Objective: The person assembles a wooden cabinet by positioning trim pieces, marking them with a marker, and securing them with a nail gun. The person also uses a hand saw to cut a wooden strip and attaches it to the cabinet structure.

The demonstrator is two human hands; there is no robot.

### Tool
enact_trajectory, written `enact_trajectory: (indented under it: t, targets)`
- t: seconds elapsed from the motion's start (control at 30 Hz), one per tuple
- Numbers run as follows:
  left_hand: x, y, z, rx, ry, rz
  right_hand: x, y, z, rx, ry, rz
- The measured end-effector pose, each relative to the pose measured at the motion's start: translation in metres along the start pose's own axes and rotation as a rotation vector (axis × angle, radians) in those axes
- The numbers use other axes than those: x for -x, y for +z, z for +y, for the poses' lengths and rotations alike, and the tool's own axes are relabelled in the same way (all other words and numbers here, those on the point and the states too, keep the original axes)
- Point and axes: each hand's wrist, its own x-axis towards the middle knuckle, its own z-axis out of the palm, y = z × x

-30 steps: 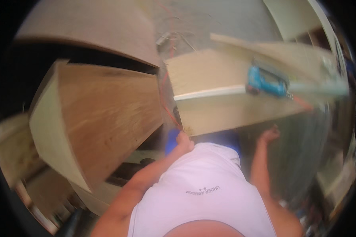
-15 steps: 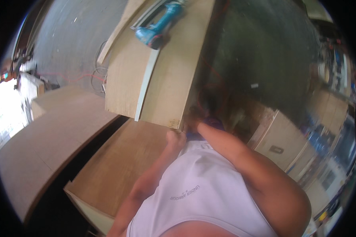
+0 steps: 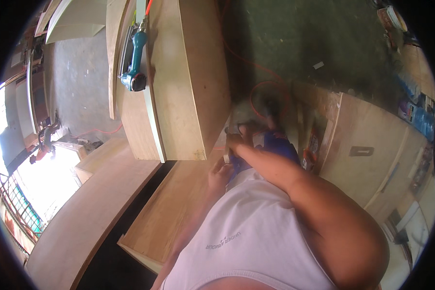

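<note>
In front of my belly, my right hand [image 3: 235,141] is closed around a short hand tool, seemingly with a grey end above the fist and a pale, wood-like end [image 3: 226,158] below it. Its exact kind is too blurred to tell. Just below that pale end is my left hand [image 3: 219,173], fingers curled together; what they hold, if anything, is hidden. Both hands are beside the near corner of a large plywood box [image 3: 179,96]. On top of the box lies a teal and black air nailer [image 3: 138,48], close to a long pale strip [image 3: 152,121].
A lower plywood panel [image 3: 179,203] lies under the box's near end, beside a long curved board [image 3: 101,208] at left. An orange hose [image 3: 256,63] loops over the floor. At right stands a plywood piece with an oblong slot [image 3: 361,151]; bottles [image 3: 418,118] lie beyond it.
The view has swung, so the box and nailer appear farther left. My left hand has come away from the box's corner. The tool in my right hand now shows more clearly.
</note>
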Motion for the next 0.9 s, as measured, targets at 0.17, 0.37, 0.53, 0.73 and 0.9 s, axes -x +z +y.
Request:
enact_trajectory:
  t: [0.17,0.37,0.53,0.73,0.9]
  targets:
    - [0.020,0.034,0.062,-0.563,0.058,0.279,-0.021,-0.004,-0.005,0.582,-0.350,-0.297]
    - [0.017,0.012,0.094,-0.949,0.462,0.444,-0.066,0.039,-0.011,-0.260,0.089,-0.232]
    - [0.003,-0.027,0.086,-0.957,0.540,0.438,-0.038,0.034,-0.024,-0.354,0.101,-0.226]
    - [0.000,-0.035,0.063,-0.801,0.566,0.508,-0.012,0.021,-0.030,-0.686,0.246,-0.249]
    - [0.005,-0.026,0.007,-0.531,0.142,0.767,-0.030,0.042,0.011,-0.598,-0.156,-0.275]
